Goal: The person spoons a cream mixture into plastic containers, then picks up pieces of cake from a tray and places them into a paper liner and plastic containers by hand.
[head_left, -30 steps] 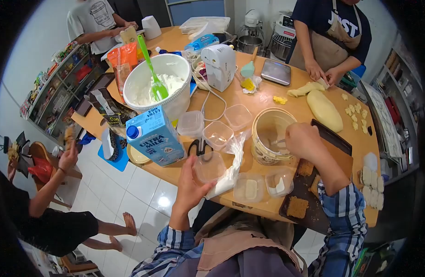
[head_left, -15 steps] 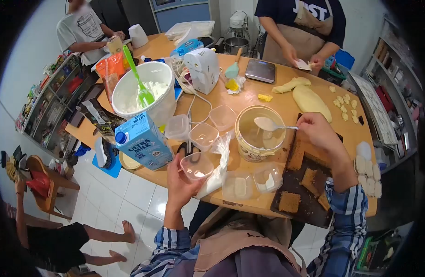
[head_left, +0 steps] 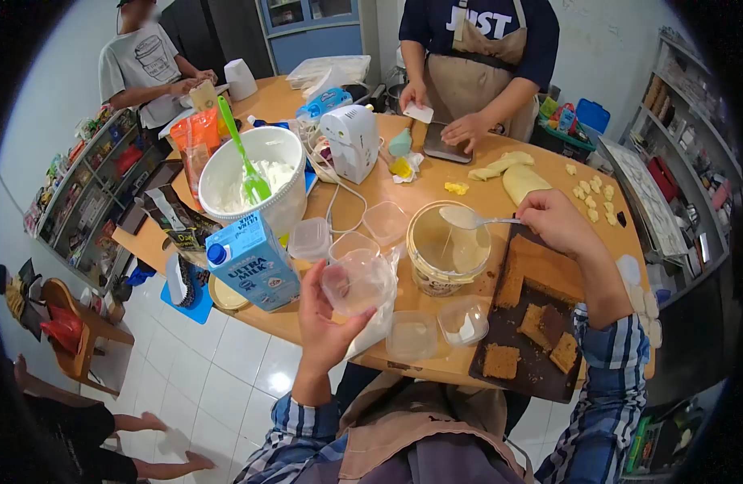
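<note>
Left fingers (head_left: 311, 284) cradled a clear cup (head_left: 351, 289) while right fingers (head_left: 532, 211) pinched a spoon (head_left: 462, 217), best held level above the tub (head_left: 440, 280) to avoid spills.

Dough (head_left: 522, 185), cake (head_left: 545, 267) and a milk carton (head_left: 261, 273) show a baking kitchen.

My shirt sleeves are blue, navy and white plaid: the left sleeve (head_left: 301, 419) and the right sleeve (head_left: 609, 379) both end partway along the forearm, so my left grip (head_left: 331, 310) and right grip (head_left: 553, 222) are bare. Over my front goes an apron (head_left: 387, 444), pinkish tan near the top and browner lower down, with a small dark mark too tiny to read. Purplish-grey cloth (head_left: 444, 468) covers my chest, and my legs (head_left: 355, 385) are in something dark.
</note>
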